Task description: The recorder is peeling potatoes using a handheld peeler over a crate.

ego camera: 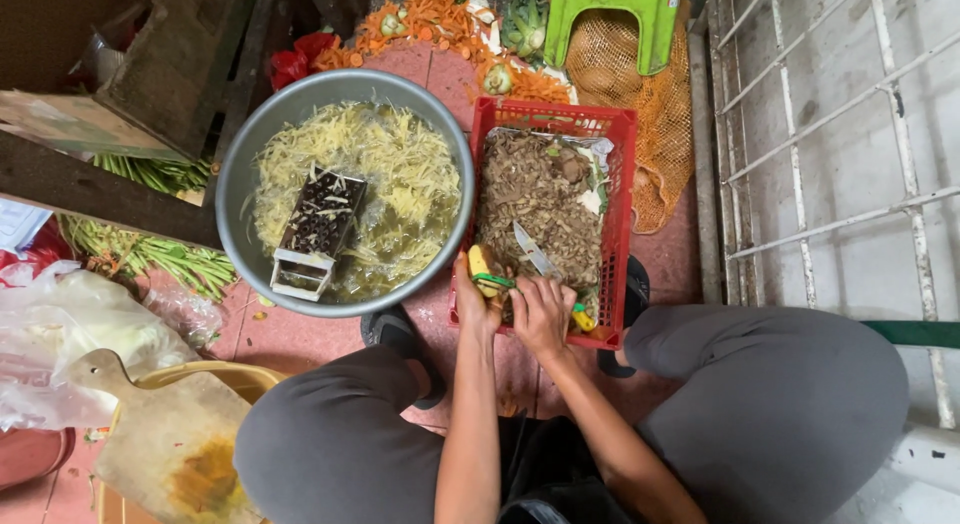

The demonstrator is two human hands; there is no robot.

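Right hand (541,314) grip around knife (533,252)

Bowl: the round grey metal basin (240,184) looked matt.
Crate: the red plastic lattice basket (625,184) was glossy.
Board: the pale wooden cutting board (150,424) appeared rough, stained yellow.
Blade: the steel knife (532,252) shone.

I see a reddish tiled floor (300,339) carrying everything: a big grey metal basin (243,174) at the centre and, just beside it on the right, a red plastic crate (622,174) with an orange net sack (660,104) behind it next to a green plastic stool (610,9). Carrot peelings and vegetable scraps (430,19) lie scattered at the top, and bundles of green stalks (150,254) lie at the left near a clear plastic bag (70,324). I also make out a yellow tub (245,376) bottom left with a wooden cutting board (165,439) resting on it.
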